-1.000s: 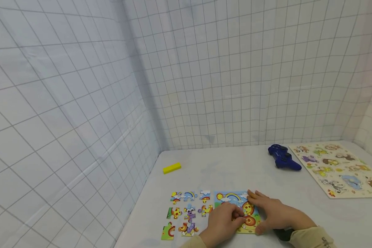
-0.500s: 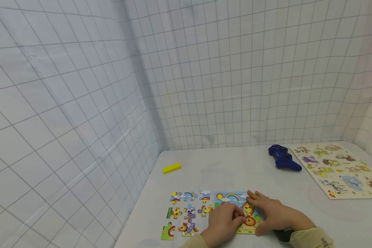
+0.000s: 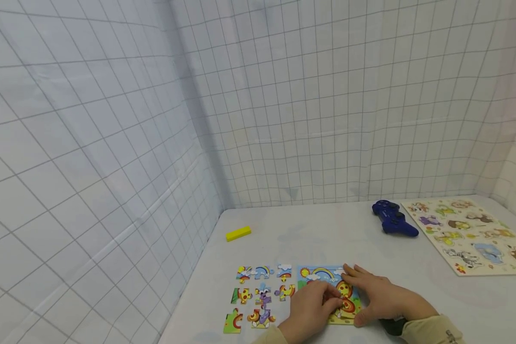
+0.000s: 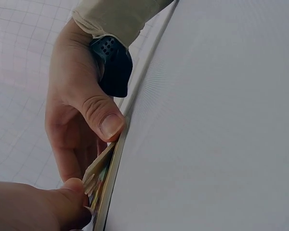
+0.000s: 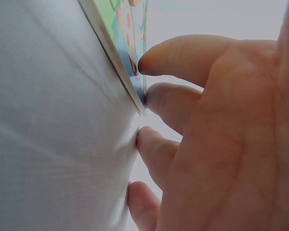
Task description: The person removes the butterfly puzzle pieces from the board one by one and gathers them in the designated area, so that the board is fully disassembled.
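Note:
A picture puzzle board with a sun and rainbow lies flat near the front of the table. My left hand reaches over it. Its thumb and a finger pinch the edge of a puzzle piece at the board's lower right. In the left wrist view that piece stands tilted up from the board. My right hand rests along the board's right side, fingers mostly straight. Its thumb touches the near edge, and fingertips touch the far corner. The left hand hides part of the picture.
Left of the board lie several loose jigsaw pieces in rough rows. A yellow block lies farther back. At the right are a blue game controller and an animal puzzle board. Gridded white cloth hangs behind.
The puzzle piece at the board's lower right has lifted along its left side, with my left fingers shifting slightly. My right hand has stayed almost still.

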`<state>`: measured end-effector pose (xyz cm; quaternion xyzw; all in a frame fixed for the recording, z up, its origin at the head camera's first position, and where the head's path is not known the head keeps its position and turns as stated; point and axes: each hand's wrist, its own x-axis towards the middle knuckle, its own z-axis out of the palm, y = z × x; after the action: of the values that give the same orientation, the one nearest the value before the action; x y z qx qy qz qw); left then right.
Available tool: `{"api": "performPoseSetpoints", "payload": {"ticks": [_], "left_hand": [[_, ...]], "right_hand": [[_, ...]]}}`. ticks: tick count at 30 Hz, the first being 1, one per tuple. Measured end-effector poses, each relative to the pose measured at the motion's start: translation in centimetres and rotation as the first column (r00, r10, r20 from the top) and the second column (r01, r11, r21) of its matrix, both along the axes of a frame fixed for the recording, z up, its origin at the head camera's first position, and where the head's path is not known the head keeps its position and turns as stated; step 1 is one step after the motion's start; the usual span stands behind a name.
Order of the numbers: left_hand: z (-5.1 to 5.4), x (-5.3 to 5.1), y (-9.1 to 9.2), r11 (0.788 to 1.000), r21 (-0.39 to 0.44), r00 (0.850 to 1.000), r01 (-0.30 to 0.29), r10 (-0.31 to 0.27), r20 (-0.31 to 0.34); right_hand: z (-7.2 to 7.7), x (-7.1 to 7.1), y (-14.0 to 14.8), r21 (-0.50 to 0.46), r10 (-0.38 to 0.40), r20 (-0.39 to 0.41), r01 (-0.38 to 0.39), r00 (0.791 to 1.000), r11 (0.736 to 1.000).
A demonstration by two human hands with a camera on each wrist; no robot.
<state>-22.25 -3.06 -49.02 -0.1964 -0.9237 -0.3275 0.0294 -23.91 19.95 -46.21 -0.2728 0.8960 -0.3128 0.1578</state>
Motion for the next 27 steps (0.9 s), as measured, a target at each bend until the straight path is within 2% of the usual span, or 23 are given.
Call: {"api": "performPoseSetpoints", "payload": {"ticks": [6,12,20,24,27], "left_hand": [[-0.08,-0.26,0.09,0.998,0.057,1.000,0.005,-0.007,0.029],[-0.21,-0.35,0.01,0.997,0.074,0.999,0.027,-0.029,0.023],[-0.11,-0.31,-0.04,0.985,0.137,0.994,0.102,-0.107,0.030],[-0.05,-0.25,-0.09,0.986,0.131,0.993,0.105,-0.111,0.032],[0.03,-0.11,-0.12,0.982,0.167,0.992,0.092,-0.105,0.067]], "right_hand": [[0.01,0.04,0.02,0.005,0.002,-0.002,-0.002,1.000,1.000],[-0.06,-0.08,-0.04,0.012,0.005,0.000,-0.005,1.000,1.000],[-0.08,-0.07,-0.15,0.012,-0.020,0.030,0.020,0.999,1.000],[-0.06,-0.06,-0.09,-0.001,-0.014,0.037,0.014,0.999,1.000],[-0.02,-0.04,0.02,-0.015,-0.003,0.038,0.003,0.999,1.000]]}}
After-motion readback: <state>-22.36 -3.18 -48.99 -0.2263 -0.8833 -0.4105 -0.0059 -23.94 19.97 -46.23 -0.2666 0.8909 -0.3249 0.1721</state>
